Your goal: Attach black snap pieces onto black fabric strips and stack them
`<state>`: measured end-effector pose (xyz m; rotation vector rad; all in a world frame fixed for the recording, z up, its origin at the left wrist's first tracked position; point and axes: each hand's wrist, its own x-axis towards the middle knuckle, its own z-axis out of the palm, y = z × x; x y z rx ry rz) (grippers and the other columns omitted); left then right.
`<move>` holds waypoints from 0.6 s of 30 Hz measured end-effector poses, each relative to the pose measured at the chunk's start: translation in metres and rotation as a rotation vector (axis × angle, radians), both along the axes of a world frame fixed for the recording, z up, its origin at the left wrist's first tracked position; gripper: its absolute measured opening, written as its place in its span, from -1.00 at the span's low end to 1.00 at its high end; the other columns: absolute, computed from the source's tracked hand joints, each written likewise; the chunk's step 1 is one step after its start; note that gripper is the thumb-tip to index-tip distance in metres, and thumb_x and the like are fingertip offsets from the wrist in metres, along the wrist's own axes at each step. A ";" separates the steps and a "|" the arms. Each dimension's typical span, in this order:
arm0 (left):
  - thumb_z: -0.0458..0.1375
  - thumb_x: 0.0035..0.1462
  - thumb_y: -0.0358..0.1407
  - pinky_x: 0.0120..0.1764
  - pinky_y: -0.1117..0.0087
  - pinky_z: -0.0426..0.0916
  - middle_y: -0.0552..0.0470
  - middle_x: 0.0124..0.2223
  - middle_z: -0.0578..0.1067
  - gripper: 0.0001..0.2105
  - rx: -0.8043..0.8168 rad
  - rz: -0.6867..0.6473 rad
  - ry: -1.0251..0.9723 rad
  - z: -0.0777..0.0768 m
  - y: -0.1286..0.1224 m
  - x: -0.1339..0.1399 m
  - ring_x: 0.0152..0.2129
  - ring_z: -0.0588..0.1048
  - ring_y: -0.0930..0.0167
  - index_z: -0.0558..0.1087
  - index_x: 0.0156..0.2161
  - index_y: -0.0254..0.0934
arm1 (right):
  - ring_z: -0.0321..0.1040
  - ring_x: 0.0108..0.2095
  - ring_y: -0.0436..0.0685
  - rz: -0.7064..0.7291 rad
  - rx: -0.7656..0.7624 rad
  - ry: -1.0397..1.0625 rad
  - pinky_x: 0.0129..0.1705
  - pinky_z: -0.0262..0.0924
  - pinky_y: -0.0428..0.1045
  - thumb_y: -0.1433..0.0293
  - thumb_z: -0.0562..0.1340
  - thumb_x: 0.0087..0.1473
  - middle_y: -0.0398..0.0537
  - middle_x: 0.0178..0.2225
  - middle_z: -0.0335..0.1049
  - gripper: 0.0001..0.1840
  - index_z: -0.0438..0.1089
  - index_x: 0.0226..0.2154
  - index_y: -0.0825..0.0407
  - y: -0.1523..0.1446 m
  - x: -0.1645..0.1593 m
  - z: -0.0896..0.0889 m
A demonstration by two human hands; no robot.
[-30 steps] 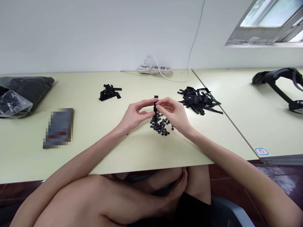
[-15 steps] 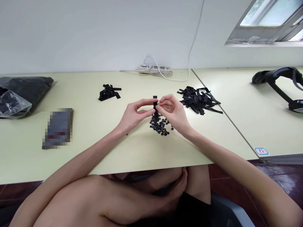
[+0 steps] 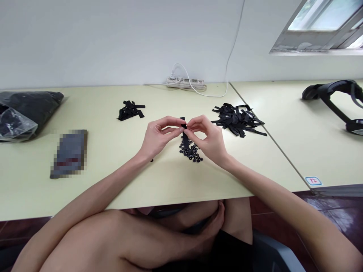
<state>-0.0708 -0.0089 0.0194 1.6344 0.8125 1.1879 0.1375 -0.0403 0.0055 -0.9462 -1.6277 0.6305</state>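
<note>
Between my two hands is a short black fabric strip (image 3: 185, 140), its upper end bent or tilted at the fingertips and its lower part hanging over the small round parts. My left hand (image 3: 159, 136) pinches it from the left side with thumb and forefinger. From the right, my right hand (image 3: 208, 139) grips the same strip, its fingertips touching those of the left. Whether a small part is also pinched there is hidden. Just below lies a cluster of small black round snap-like pieces (image 3: 194, 155); one more piece (image 3: 151, 160) sits by my left wrist.
A larger pile of black strips (image 3: 238, 119) lies to the right, a smaller pile (image 3: 130, 111) to the left. Farther left are a blurred flat object (image 3: 69, 154) and a dark plastic bag (image 3: 31, 113). A power strip (image 3: 185, 82) stands by the wall; a black headset (image 3: 334, 98) rests far right.
The strip has tilted and shifted slightly left. My right hand has moved a little left and down, and the fingertips of both hands have come together on the strip.
</note>
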 end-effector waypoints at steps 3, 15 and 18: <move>0.55 0.21 -0.08 0.10 0.18 0.69 -0.06 -0.03 0.75 -0.73 0.003 0.002 -0.009 0.000 0.001 0.000 -0.03 0.71 0.27 0.76 -0.08 -0.17 | 0.65 -0.14 0.14 0.036 -0.052 0.077 0.06 0.63 0.13 0.19 0.48 0.36 -0.13 -0.14 0.62 -0.76 0.45 -0.12 -0.12 0.001 -0.001 -0.001; 0.57 0.18 -0.10 -0.14 0.40 0.67 -0.03 -0.06 0.71 -0.72 0.058 0.007 -0.033 -0.004 0.006 0.000 -0.05 0.71 0.32 0.71 -0.12 -0.18 | 0.72 -0.11 0.16 0.106 -0.116 0.165 0.10 0.68 0.15 0.12 0.53 0.31 -0.09 -0.14 0.73 -0.73 0.63 -0.11 -0.08 0.010 0.002 -0.006; 0.56 0.19 -0.10 -0.15 0.41 0.67 -0.03 -0.05 0.70 -0.70 0.066 0.010 -0.023 -0.003 0.006 0.001 -0.06 0.72 0.32 0.68 -0.08 -0.18 | 0.72 -0.14 0.14 0.077 -0.043 0.094 0.09 0.68 0.14 0.22 0.47 0.37 -0.10 -0.16 0.75 -0.85 0.65 -0.13 -0.07 0.010 0.003 -0.006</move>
